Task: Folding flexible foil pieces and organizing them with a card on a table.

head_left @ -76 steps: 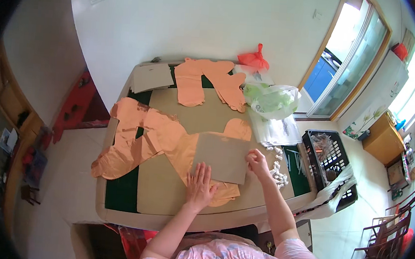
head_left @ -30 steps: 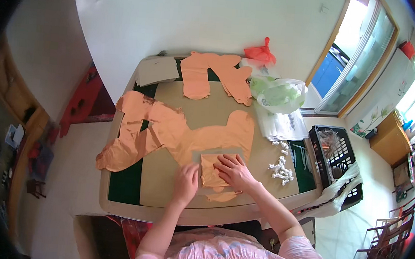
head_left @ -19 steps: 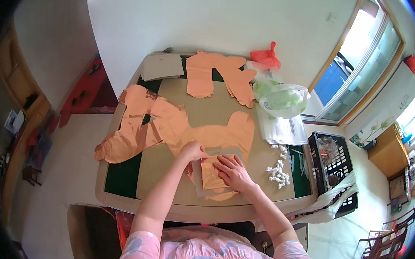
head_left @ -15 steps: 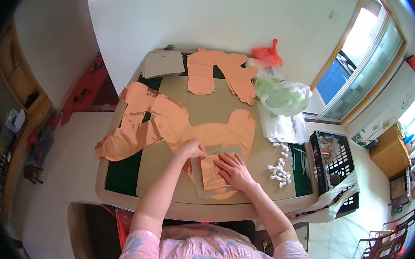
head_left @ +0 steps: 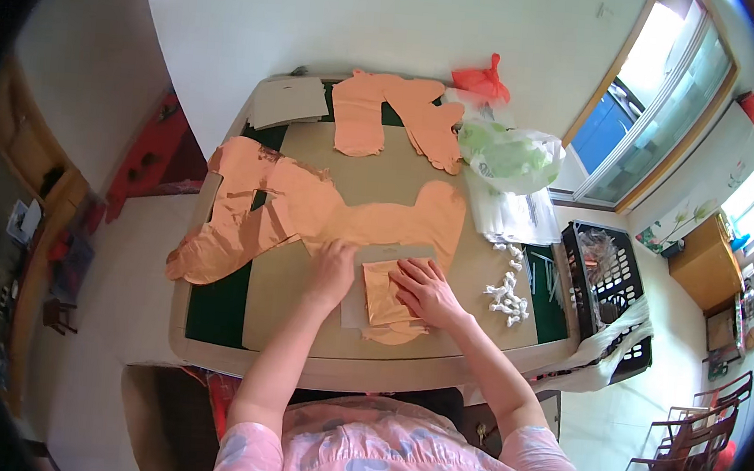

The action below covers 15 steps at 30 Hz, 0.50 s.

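A copper-coloured foil balloon (head_left: 384, 221) lies flat near the table's middle. Part of it is folded over into a square panel (head_left: 381, 300) on a grey card (head_left: 353, 309). My right hand (head_left: 425, 294) rests flat on that panel, fingers spread. At the card's upper left corner, my left hand (head_left: 331, 274) has its fingers bent together on the balloon's foil. More copper foil (head_left: 259, 209) spreads to the left, with wrinkles and gaps. Another flat foil balloon (head_left: 361, 124) lies at the far side.
Grey cards (head_left: 287, 104) are stacked at the far left of the table (head_left: 296, 366). On the right are clear plastic sleeves (head_left: 520, 218), a pale green and white bag (head_left: 511, 162), white knotted pieces (head_left: 506, 301), and a black crate (head_left: 609, 271). A red bag (head_left: 482, 83) lies behind.
My left hand has moved slightly left and up from the folded panel's edge, off the foil strip it was pinching there. My right hand stays on the panel. The view has shifted slightly.
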Each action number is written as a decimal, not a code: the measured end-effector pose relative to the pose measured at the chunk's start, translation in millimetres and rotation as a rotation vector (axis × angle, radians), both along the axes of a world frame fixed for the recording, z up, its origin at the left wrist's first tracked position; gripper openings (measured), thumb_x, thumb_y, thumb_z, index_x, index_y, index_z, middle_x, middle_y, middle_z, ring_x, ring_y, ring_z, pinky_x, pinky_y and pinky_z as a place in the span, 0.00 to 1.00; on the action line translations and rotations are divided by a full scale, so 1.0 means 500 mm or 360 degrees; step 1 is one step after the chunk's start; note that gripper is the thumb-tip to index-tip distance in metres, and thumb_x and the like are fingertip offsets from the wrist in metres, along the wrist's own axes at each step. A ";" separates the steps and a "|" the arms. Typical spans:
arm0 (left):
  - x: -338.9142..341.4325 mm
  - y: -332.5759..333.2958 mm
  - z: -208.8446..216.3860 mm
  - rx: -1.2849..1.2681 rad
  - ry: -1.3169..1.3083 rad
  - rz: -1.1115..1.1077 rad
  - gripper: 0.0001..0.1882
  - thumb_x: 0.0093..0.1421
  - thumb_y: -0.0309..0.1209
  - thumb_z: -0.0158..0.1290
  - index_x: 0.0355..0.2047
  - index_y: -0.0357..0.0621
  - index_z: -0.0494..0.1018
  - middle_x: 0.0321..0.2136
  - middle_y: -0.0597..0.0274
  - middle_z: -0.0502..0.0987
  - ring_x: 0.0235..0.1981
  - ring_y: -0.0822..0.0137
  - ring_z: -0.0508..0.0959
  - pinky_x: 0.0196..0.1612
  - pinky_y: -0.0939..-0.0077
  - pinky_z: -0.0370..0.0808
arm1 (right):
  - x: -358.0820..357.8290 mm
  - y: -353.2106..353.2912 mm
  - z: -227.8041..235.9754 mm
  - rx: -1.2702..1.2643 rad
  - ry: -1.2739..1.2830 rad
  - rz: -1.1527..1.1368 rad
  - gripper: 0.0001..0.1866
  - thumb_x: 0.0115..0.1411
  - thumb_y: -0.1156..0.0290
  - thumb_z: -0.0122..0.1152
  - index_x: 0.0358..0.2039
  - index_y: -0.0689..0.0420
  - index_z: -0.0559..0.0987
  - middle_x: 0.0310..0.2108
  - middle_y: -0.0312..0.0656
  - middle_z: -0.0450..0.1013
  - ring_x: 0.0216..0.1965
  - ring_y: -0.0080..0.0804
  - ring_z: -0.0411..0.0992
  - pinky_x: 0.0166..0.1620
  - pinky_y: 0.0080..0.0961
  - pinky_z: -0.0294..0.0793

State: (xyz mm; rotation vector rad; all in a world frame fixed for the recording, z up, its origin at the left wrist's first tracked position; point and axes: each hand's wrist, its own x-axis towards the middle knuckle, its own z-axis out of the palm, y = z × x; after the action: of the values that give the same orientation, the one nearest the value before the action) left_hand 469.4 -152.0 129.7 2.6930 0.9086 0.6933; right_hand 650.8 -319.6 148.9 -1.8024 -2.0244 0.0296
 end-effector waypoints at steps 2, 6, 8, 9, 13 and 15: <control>0.021 -0.013 0.011 -0.0303 -0.0155 0.0017 0.13 0.58 0.29 0.52 0.43 0.40 0.74 0.43 0.53 0.76 0.47 0.55 0.75 0.49 0.62 0.72 | -0.005 0.001 -0.002 -0.0011 -0.0015 -0.0008 0.22 0.61 0.62 0.56 0.56 0.49 0.71 0.59 0.45 0.64 0.61 0.45 0.60 0.63 0.50 0.53; 0.036 -0.015 0.016 -0.0563 -0.0172 0.0015 0.11 0.52 0.23 0.55 0.38 0.41 0.75 0.36 0.55 0.76 0.42 0.52 0.75 0.45 0.62 0.73 | -0.013 0.014 -0.008 0.0087 -0.0046 -0.0034 0.22 0.60 0.63 0.57 0.55 0.49 0.72 0.57 0.45 0.66 0.60 0.44 0.61 0.61 0.50 0.56; 0.036 -0.011 0.003 -0.0551 -0.0151 0.0030 0.12 0.51 0.21 0.55 0.38 0.41 0.74 0.36 0.54 0.76 0.42 0.52 0.76 0.44 0.62 0.73 | -0.019 0.020 -0.007 0.0125 -0.0047 -0.0040 0.22 0.60 0.63 0.57 0.55 0.49 0.72 0.56 0.44 0.66 0.59 0.43 0.61 0.60 0.50 0.56; 0.034 -0.008 -0.005 -0.0549 -0.0240 0.0022 0.12 0.51 0.21 0.55 0.38 0.40 0.74 0.36 0.53 0.76 0.42 0.53 0.76 0.43 0.62 0.73 | -0.020 0.023 -0.006 0.0102 -0.0056 -0.0049 0.21 0.60 0.62 0.57 0.54 0.49 0.72 0.56 0.44 0.66 0.60 0.43 0.60 0.60 0.50 0.56; 0.026 -0.005 -0.016 -0.0483 -0.0353 -0.0021 0.12 0.52 0.21 0.54 0.39 0.40 0.75 0.36 0.52 0.76 0.41 0.53 0.76 0.43 0.62 0.74 | -0.024 0.034 -0.010 0.0107 -0.0084 -0.0106 0.20 0.60 0.61 0.57 0.52 0.49 0.73 0.57 0.43 0.65 0.60 0.43 0.60 0.61 0.51 0.55; 0.025 -0.006 -0.028 -0.0478 -0.0459 -0.0016 0.12 0.53 0.22 0.54 0.39 0.40 0.75 0.36 0.52 0.76 0.40 0.53 0.77 0.43 0.62 0.74 | -0.025 0.037 -0.012 0.0111 -0.0071 -0.0119 0.20 0.60 0.61 0.57 0.52 0.48 0.73 0.57 0.43 0.65 0.60 0.43 0.60 0.61 0.51 0.55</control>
State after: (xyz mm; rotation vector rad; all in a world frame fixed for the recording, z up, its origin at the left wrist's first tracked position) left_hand 482.1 -155.1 115.4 2.2631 0.8478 0.8411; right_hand 638.2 -300.9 142.8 -1.8491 -1.9618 -0.1029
